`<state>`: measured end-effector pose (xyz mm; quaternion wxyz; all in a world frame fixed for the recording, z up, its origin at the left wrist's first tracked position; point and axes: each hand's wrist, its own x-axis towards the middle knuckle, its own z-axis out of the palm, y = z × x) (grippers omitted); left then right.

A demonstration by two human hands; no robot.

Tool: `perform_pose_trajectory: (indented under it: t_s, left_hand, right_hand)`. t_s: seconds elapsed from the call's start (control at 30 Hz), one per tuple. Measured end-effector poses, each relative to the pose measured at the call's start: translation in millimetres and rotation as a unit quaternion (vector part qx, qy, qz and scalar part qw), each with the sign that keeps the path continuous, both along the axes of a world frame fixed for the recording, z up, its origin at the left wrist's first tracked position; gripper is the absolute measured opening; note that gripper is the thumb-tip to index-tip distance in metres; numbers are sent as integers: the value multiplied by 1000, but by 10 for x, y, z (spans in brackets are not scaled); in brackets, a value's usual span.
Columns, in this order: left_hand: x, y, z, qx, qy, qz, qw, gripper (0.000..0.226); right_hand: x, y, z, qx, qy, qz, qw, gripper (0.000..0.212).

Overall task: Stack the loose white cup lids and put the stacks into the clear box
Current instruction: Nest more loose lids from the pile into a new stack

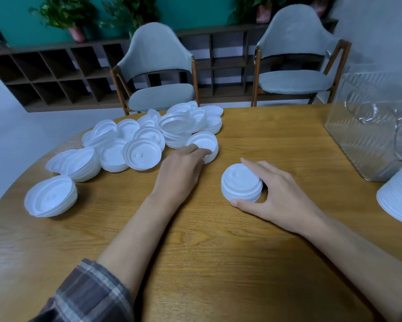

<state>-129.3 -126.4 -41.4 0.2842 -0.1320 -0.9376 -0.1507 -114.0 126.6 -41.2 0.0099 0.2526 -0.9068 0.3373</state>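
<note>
Head view, right hand (279, 194): thumb and fingers are wrapping a short stack (240, 184) on the table (218, 252).
Left hand (183, 166): fingertips are pinching a lid (202, 141) beside the pile (137, 140).
Box (367, 135): sitting far right, well apart.
Handling: probably feather-light, bendy, slick, so I'm guessing grab by the rims.

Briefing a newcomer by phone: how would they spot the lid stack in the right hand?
On the round wooden table, look left of the clear box. Near the middle, the right hand grips a short lid stack. Unlike the jumbled loose lids farther left, it stands neat, top side up.
</note>
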Motion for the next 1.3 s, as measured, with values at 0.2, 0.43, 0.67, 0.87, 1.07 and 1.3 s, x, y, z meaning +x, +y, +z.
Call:
perform_pose_trajectory:
  t_s: [0.2,0.43,0.67,0.87,1.07,1.3]
  left_hand:
    - [191,33,128,135,2,11,991,24]
    - [384,264,406,468,-122,-53,874,19]
    - [317,179,292,448,-247,-89,855,29]
    - [341,259,192,378,-214,-88,896,32]
    - [416,442,160,280,-192,-106,934,31]
    - [458,365,258,234,-182,-129,946,66]
  right_hand:
    - [6,-7,-6,-1,5,4,1000,102]
    - [3,-9,17,-29,8,6,1000,93]
    - [13,1,44,-50,1,6,999,104]
    - [22,4,33,-34,9,27,999,97]
    - [17,-7,11,-43,7,23,999,94]
    - [23,13,43,-44,-6,32,998,101]
